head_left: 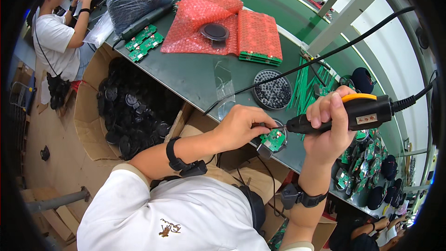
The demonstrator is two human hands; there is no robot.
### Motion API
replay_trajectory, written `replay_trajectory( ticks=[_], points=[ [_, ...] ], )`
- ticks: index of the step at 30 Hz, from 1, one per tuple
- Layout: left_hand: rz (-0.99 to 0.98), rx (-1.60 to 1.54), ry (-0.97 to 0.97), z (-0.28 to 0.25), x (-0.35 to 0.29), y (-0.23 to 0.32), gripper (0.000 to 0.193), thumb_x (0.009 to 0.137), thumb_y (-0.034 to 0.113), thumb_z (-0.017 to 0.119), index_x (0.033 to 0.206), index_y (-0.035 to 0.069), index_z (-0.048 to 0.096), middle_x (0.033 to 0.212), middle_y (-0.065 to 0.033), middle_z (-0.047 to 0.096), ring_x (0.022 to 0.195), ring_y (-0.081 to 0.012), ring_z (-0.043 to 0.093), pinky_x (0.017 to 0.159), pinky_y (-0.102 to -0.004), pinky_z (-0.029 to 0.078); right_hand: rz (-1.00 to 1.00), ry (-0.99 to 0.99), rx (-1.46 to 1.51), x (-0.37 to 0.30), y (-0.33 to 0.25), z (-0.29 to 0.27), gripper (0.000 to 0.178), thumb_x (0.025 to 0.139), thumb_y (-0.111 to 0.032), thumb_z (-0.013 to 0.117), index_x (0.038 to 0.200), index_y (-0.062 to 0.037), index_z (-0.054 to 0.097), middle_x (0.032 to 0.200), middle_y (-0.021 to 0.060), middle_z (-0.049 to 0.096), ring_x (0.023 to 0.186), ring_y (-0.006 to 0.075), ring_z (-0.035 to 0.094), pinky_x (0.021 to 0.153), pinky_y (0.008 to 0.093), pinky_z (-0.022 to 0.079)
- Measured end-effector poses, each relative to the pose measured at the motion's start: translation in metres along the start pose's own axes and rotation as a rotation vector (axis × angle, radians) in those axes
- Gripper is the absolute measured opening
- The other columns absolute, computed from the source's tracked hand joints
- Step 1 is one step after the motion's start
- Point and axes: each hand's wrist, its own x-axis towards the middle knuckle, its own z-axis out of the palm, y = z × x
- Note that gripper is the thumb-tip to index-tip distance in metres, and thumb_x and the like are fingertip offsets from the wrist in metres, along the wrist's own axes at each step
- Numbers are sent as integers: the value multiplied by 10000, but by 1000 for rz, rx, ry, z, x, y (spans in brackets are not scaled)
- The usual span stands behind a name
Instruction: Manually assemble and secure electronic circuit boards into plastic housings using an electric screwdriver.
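Observation:
My right hand (331, 128) is wrapped round a black electric screwdriver (374, 112) with an orange lever, its cable running off to the right. The tool lies nearly level, its bit pointing left over a small green circuit board (273, 140). That board sits on a dark round part at the table's front edge. My left hand (239, 128) is closed, thumb and forefinger pinched beside the bit just above the board. Whatever is between those fingertips is too small to make out. Behind them stands a round dish (272, 90) of small black pieces.
Red bubble wrap (195, 30) bears a black round part; stacked boards (260, 37) lie beside it. Green strips (304, 86) and piled board assemblies (362, 162) are at the right. A carton (90, 125) of black parts stands left. A co-worker (58, 37) sits far left.

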Motion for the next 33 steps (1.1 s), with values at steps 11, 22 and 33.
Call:
replay_trajectory(
  ticks=[11, 22, 33],
  points=[
    [37, 11, 29, 4, 1, 3, 211, 808, 2, 805, 1015, 38, 786, 908, -105, 759, 790, -224, 723, 683, -329, 554, -15, -3, -24, -4, 1, 2, 151, 959, -22, 649, 1069, -7, 546, 682, 37, 513, 536, 102, 470, 486, 262, 403],
    [143, 389, -3, 9, -30, 10, 565, 721, 331, 893, 1178, 46, 718, 1235, -151, 671, 1122, -343, 649, 919, -431, 544, -99, 57, -194, -5, 15, -1, 159, 935, -17, 707, 1027, 13, 581, 633, 30, 535, 472, 105, 501, 454, 248, 396],
    [189, 505, -6, 15, -37, 9, 570, 692, 355, 890, 1137, 37, 727, 1265, -173, 649, 1175, -376, 625, 968, -453, 533, -107, 56, -222, -5, 25, 0, 147, 945, -12, 700, 1030, 16, 584, 632, 27, 542, 476, 104, 510, 456, 242, 400]
  ],
)
